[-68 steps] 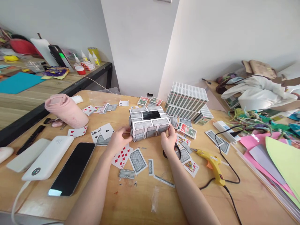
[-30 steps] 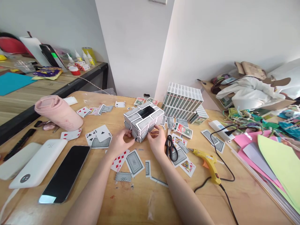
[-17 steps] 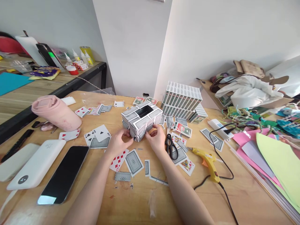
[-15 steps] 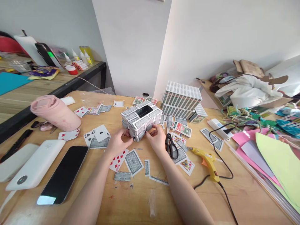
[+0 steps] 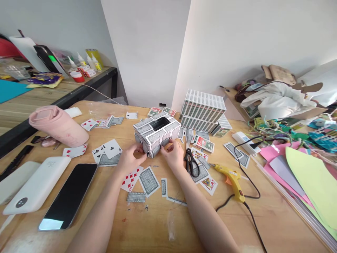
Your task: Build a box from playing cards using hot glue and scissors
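A box built of playing cards (image 5: 163, 136), with patterned grey backs outward and a dark rectangular opening on top, sits mid-table. Rounded, wheel-like card pieces show along its lower edge. My left hand (image 5: 131, 157) grips its near left lower corner between thumb and curled fingers. On the near right side, my right hand (image 5: 173, 154) pinches the lower edge. Fingertips partly hide the pieces there. Black-handled scissors (image 5: 191, 162) lie just right of my right hand. Loose cards surround my forearms, including a face-down card (image 5: 149, 181) and a diamond card (image 5: 130, 180).
Stacked card boxes (image 5: 202, 107) stand behind on the right. A yellow glue gun (image 5: 231, 178) lies right, its black cord trailing forward. On the left are a smartphone (image 5: 68, 196), a white power bank (image 5: 38, 186) and a pink roll (image 5: 59, 125). Coloured paper (image 5: 310, 182) covers the far right.
The view has shifted slightly, so most things sit a little farther left. Both hands keep their hold on the card box, with hardly any other movement.
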Motion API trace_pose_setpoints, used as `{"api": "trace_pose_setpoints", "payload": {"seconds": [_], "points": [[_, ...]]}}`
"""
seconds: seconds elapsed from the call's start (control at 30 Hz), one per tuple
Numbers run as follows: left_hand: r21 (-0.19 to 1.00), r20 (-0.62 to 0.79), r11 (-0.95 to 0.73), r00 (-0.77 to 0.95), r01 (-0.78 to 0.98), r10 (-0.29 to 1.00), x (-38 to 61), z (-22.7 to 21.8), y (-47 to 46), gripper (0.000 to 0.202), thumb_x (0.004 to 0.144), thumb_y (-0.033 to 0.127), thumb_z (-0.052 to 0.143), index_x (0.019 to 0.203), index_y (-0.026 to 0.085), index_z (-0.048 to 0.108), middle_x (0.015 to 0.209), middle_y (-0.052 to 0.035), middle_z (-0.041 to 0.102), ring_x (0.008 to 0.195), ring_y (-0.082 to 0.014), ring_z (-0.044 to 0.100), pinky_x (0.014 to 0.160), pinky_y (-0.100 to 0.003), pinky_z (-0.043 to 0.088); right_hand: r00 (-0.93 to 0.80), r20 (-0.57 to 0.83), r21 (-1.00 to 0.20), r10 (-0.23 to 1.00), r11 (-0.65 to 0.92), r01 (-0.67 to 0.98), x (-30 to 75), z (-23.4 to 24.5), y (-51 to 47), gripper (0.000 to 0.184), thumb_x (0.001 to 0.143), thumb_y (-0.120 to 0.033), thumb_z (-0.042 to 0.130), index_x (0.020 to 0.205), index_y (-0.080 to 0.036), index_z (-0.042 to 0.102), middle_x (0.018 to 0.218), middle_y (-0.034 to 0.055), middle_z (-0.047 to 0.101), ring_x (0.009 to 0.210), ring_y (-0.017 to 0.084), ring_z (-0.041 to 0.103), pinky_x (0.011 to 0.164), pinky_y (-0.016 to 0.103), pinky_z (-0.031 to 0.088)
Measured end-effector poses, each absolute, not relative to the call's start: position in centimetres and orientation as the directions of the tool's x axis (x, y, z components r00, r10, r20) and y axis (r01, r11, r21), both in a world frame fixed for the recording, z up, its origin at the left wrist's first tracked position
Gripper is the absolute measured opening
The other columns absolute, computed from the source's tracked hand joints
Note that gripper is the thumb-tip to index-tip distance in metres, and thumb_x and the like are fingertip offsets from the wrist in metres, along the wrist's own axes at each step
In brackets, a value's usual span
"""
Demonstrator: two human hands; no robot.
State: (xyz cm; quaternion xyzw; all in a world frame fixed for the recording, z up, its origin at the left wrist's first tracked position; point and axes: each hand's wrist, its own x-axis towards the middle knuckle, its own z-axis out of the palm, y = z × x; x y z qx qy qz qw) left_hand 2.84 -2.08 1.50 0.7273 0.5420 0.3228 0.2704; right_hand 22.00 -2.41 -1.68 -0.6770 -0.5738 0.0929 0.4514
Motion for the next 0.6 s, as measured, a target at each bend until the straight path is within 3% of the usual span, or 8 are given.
{"api": "trace_pose_setpoints", "payload": {"seconds": [0.3, 0.6], "points": [[0.735, 0.168, -0.265, 0.210, 0.624, 0.963, 2.87, 1.55, -2.15, 0.020, 0.070, 0.036, 0.057, 0.084, 0.022, 0.057, 0.078, -0.0009, 0.065, 0.077, -0.0183, 0.061, 0.075, -0.029, 0.046, 0.277, 0.477, -0.614, 0.834, 0.090, 0.784, 21.47, -1.81, -2.12, 0.027, 0.071, -0.029, 0.055, 0.095, -0.015, 0.053, 0.077, 0.0048, 0.056, 0.074, 0.020, 0.054, 0.070, 0.033, 0.045], [0.746, 0.155, -0.243, 0.194, 0.620, 0.969, 2.62, 1.33, -1.98, 0.023, 0.071, 0.036, 0.057, 0.088, 0.022, 0.057, 0.079, -0.0009, 0.065, 0.078, -0.0181, 0.061, 0.075, -0.028, 0.046, 0.277, 0.488, -0.646, 0.828, 0.129, 0.752, 21.61, -1.82, -2.37, 0.020, 0.074, -0.028, 0.054, 0.091, -0.017, 0.055, 0.079, 0.0044, 0.056, 0.079, 0.019, 0.052, 0.072, 0.032, 0.044]]}}
